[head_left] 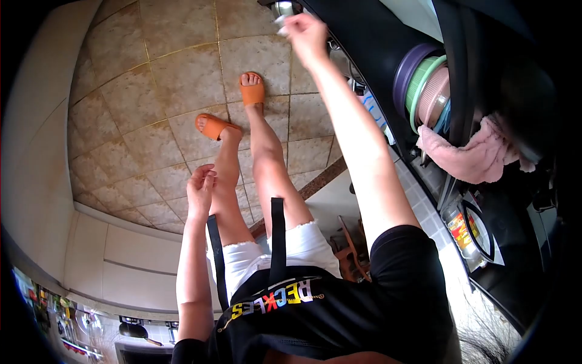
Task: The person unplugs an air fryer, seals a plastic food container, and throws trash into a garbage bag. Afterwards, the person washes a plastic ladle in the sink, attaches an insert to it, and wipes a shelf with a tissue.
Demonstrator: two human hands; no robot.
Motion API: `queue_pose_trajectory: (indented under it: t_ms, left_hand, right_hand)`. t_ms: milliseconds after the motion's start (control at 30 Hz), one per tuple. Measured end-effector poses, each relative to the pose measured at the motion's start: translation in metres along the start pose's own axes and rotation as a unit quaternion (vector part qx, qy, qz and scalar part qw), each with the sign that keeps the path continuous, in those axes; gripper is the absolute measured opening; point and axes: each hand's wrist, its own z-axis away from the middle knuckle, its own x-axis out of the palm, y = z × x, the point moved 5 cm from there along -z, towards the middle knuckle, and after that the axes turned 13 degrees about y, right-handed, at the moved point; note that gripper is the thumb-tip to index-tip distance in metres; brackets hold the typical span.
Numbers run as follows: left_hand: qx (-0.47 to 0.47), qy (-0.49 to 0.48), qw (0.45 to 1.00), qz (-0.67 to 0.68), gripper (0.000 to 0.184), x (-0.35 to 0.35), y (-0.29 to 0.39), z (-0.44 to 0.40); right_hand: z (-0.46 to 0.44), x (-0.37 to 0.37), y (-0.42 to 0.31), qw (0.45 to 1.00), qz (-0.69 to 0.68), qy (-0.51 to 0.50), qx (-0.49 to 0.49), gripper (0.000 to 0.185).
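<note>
My right hand [306, 36] reaches out at the top of the head view, beside the edge of a black rack or counter. Its fingers are drawn together and blurred, with small white bits at the tips that I cannot make out. Just beyond them is a shiny metal container [284, 8], and I cannot tell whether the fingers touch it. My left hand [200, 185] hangs in front of my legs, its fingers loosely bent and apart, with nothing in it.
On the right, stacked purple, green and pink basins [412, 82] stand near a pink towel [464, 151]. A bottle with a red and yellow label [464, 233] sits lower down. Pale cabinets [136, 258] line the left, with a pan [133, 330] below. Tiled floor [176, 79] lies underfoot.
</note>
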Motion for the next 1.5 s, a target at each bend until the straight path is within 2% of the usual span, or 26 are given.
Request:
queue_pose_trajectory:
  t_ms: [33,67,133,167,200,267,333,367,400,433,500,567,633,700,767,900,967,1033,1100,1233,1300,1333,1400,1433,1467,1500]
  left_hand:
    - [-0.006,0.004,1.000,0.003,0.022,-0.002,0.001,0.001]
    - [-0.004,0.009,1.000,0.005,0.022,-0.006,0.000,0.000]
    - [0.002,0.010,1.000,0.011,0.022,-0.016,-0.004,0.000]
    - [0.002,0.012,1.000,0.012,0.022,-0.020,-0.005,0.000]
    - [-0.017,0.019,0.999,0.019,0.022,-0.024,-0.007,0.000]
    - [-0.038,0.029,0.999,0.024,0.022,-0.031,-0.016,-0.001]
    - [-0.041,0.035,0.998,0.023,0.022,-0.031,-0.025,-0.003]
    - [-0.042,0.037,0.998,0.016,0.022,-0.030,-0.030,-0.005]
    - [-0.033,0.035,0.999,0.019,0.021,-0.029,-0.036,-0.007]
    - [-0.033,0.039,0.998,0.021,0.021,-0.027,-0.040,-0.010]
    - [-0.024,0.016,0.998,0.048,0.021,-0.017,-0.043,-0.010]
    - [-0.047,0.018,0.998,0.049,0.020,-0.011,-0.035,-0.004]
    - [-0.057,0.023,0.997,0.050,0.021,-0.007,-0.030,-0.002]
    - [-0.051,0.020,0.997,0.047,0.021,-0.006,-0.029,-0.002]
    - [-0.040,0.018,0.998,0.043,0.021,-0.003,-0.026,-0.004]
    - [-0.021,0.028,0.998,0.046,0.021,-0.006,-0.009,-0.004]
    - [-0.014,0.021,0.999,0.041,0.021,-0.006,-0.007,-0.001]
    - [0.009,0.019,0.999,0.029,0.022,-0.011,-0.006,-0.002]
    - [-0.002,0.026,0.999,0.024,0.022,-0.016,-0.010,0.002]
    - [-0.018,0.023,0.999,0.022,0.021,-0.021,-0.025,-0.002]
    - [-0.013,0.022,1.000,0.016,0.022,-0.022,-0.030,-0.003]
    - [-0.008,0.021,1.000,0.010,0.023,-0.024,-0.032,-0.004]
    - [-0.014,0.025,0.999,0.014,0.022,-0.022,-0.028,-0.003]
    - [-0.018,0.027,0.999,0.017,0.021,-0.021,-0.027,-0.002]
    - [-0.016,0.022,0.999,0.018,0.021,-0.019,-0.031,-0.002]
    - [-0.021,0.016,0.999,0.030,0.021,-0.017,-0.038,-0.003]
  right_hand:
    - [0.022,0.021,-0.005,0.979,-0.117,-0.124,0.113,0.005]
    - [0.032,0.019,-0.013,0.978,-0.120,-0.128,0.111,0.005]
    - [0.046,0.003,-0.005,0.929,-0.251,-0.093,0.256,0.012]
    - [0.040,-0.021,0.006,0.903,-0.311,-0.028,0.295,0.018]
    - [0.027,-0.051,0.016,0.904,-0.304,0.054,0.297,0.019]
    - [-0.006,-0.119,0.040,0.911,-0.294,0.136,0.254,0.018]
    - [-0.037,-0.189,0.069,0.919,-0.130,0.300,0.220,0.018]
    - [-0.049,-0.216,0.087,0.907,-0.112,0.363,0.181,0.016]
    - [-0.058,-0.238,0.109,0.889,-0.032,0.429,0.155,0.012]
    - [-0.059,-0.245,0.127,0.841,-0.051,0.487,0.231,0.011]
    - [-0.089,-0.259,0.202,0.749,-0.266,0.529,0.298,0.007]
    - [-0.093,-0.206,0.115,0.811,-0.094,0.558,0.146,0.007]
    - [-0.116,-0.148,0.075,0.910,-0.013,0.405,0.086,0.004]
    - [-0.138,-0.098,0.064,0.943,0.126,0.307,-0.037,0.005]
    - [-0.103,-0.044,-0.015,0.943,0.190,0.225,-0.152,0.004]
    - [-0.038,-0.017,-0.027,0.965,0.166,0.074,-0.190,0.003]
    - [0.029,0.001,-0.007,0.939,0.190,-0.163,-0.236,0.005]
    - [0.072,-0.011,-0.005,0.975,0.101,-0.188,-0.064,0.004]
    - [0.073,-0.052,0.027,0.993,0.005,-0.031,0.114,0.003]
    - [0.039,-0.168,0.068,0.937,-0.067,0.300,0.164,0.008]
    - [0.028,-0.222,0.132,0.898,-0.007,0.419,0.137,0.006]
    - [0.023,-0.219,0.144,0.898,-0.007,0.418,0.138,0.006]
    - [0.022,-0.221,0.159,0.836,0.076,0.512,0.183,0.004]
    - [0.014,-0.198,0.142,0.859,0.050,0.490,0.142,0.005]
    - [-0.007,-0.159,0.134,0.897,0.108,0.428,0.021,0.006]
    - [-0.009,-0.121,0.086,0.908,0.113,0.400,-0.042,0.007]
